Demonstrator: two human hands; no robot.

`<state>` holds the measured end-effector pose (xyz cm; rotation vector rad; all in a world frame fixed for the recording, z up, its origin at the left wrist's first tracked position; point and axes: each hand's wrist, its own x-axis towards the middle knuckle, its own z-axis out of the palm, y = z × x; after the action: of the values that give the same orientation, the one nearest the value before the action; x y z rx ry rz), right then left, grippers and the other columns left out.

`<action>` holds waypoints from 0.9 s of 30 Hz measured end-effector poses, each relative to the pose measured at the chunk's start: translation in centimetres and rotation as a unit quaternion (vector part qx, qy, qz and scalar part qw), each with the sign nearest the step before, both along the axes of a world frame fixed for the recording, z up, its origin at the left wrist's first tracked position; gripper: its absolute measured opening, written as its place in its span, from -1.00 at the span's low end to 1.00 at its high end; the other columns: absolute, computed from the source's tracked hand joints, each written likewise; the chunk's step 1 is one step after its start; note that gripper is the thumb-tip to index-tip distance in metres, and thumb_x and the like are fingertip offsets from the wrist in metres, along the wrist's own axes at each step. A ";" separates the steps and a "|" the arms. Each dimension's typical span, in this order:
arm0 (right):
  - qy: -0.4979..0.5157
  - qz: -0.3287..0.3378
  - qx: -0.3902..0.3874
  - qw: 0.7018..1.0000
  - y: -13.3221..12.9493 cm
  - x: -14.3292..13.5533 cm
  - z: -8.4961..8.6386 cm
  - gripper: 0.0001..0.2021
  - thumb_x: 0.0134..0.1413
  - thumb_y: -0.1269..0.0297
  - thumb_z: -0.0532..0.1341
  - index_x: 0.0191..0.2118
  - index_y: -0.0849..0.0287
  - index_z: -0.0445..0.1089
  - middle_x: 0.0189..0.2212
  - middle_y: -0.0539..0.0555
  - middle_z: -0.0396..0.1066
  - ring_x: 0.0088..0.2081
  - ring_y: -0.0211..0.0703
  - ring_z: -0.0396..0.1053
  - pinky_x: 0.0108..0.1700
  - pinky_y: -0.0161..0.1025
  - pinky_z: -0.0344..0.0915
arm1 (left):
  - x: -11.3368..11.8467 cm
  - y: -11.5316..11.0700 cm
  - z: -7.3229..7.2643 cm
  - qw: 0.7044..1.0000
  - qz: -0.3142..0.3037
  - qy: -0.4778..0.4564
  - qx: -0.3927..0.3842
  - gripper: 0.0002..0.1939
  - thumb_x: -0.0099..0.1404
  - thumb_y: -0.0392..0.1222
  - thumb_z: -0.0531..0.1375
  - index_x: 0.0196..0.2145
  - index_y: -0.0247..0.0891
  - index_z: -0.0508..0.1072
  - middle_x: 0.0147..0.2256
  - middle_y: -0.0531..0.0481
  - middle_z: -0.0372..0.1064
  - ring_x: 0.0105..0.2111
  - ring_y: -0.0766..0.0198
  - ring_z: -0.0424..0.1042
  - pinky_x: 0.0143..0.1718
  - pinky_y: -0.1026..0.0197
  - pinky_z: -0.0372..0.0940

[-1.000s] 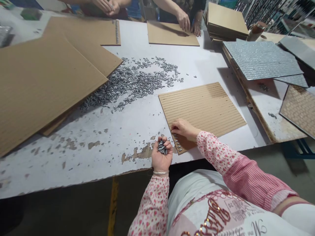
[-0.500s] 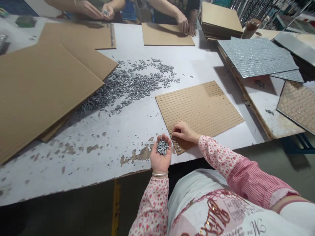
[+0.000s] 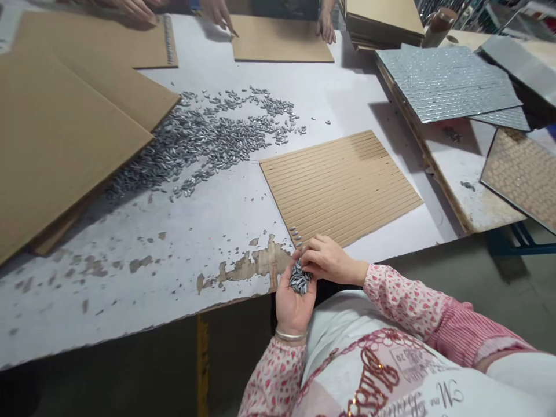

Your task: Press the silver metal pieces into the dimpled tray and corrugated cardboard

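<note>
Cupping palm-up at the surface's (image 3: 226,214) near edge: left hand (image 3: 294,307), holding small grey spindle-shaped pieces (image 3: 300,282), glossy, loosely heaped. Right hand (image 3: 325,259) dips fingertips into them; whether one is pinched, cannot tell. Likely trouble: a tilted palm or clumsy pick spilling pieces toward lap or floor. Just beyond, flat: tan rectangular grooved board (image 3: 343,185), several pieces by its near-left corner; a brushing knuckle could knock those askew. Farther left, a loose grey pile (image 3: 217,136), easily scattered by a sleeve.
</note>
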<state>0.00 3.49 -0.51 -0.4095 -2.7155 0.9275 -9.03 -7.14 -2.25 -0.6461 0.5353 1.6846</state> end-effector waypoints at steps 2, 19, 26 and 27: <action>0.026 -0.053 -0.092 0.994 -0.1 1.2 -0.1 -0.83 0.20 0.24 0.06 -0.32 0.20 0.31 -0.35 0.08 0.35 -0.30 -0.23 0.24 -0.20 -0.26 0.19 | 0.3 -0.4 -0.1 1.000 -0.008 -0.010 -0.003 -0.67 0.34 -0.30 -0.08 -0.18 -0.34 0.47 -0.20 -0.16 0.47 -0.16 0.23 0.43 -0.13 0.13 0.36; -0.081 -0.220 0.029 0.972 -0.3 2.9 -3.2 -0.76 0.16 0.15 0.11 -0.40 0.21 0.35 -0.40 0.07 0.35 -0.29 -0.17 0.16 -0.24 -0.24 0.02 | -0.9 -1.3 0.1 0.997 -0.005 -0.004 -0.073 -0.67 0.34 -0.29 -0.07 -0.26 -0.39 0.48 -0.31 -0.16 0.48 -0.28 0.28 0.47 -0.26 0.22 0.42; -0.075 -0.234 0.071 0.967 -0.4 2.9 -3.5 -0.77 0.17 0.17 0.10 -0.40 0.21 0.33 -0.41 0.10 0.30 -0.29 -0.12 0.14 -0.23 -0.20 0.04 | -0.8 -1.1 0.0 0.999 -0.013 0.004 -0.052 -0.67 0.35 -0.29 -0.08 -0.23 -0.35 0.48 -0.23 -0.15 0.49 -0.16 0.20 0.45 -0.15 0.13 0.39; -0.062 -0.237 0.055 0.968 -0.3 2.9 -3.2 -0.77 0.17 0.18 0.09 -0.40 0.21 0.33 -0.42 0.10 0.30 -0.30 -0.13 0.14 -0.23 -0.20 0.05 | -0.7 -1.1 0.0 0.999 -0.015 0.004 -0.045 -0.67 0.35 -0.29 -0.08 -0.22 -0.35 0.48 -0.20 -0.16 0.48 -0.13 0.18 0.44 -0.13 0.11 0.39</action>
<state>2.94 3.17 -3.71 -1.0658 -2.5720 0.6319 -9.78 -8.25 -2.24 -0.6929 0.6273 1.6424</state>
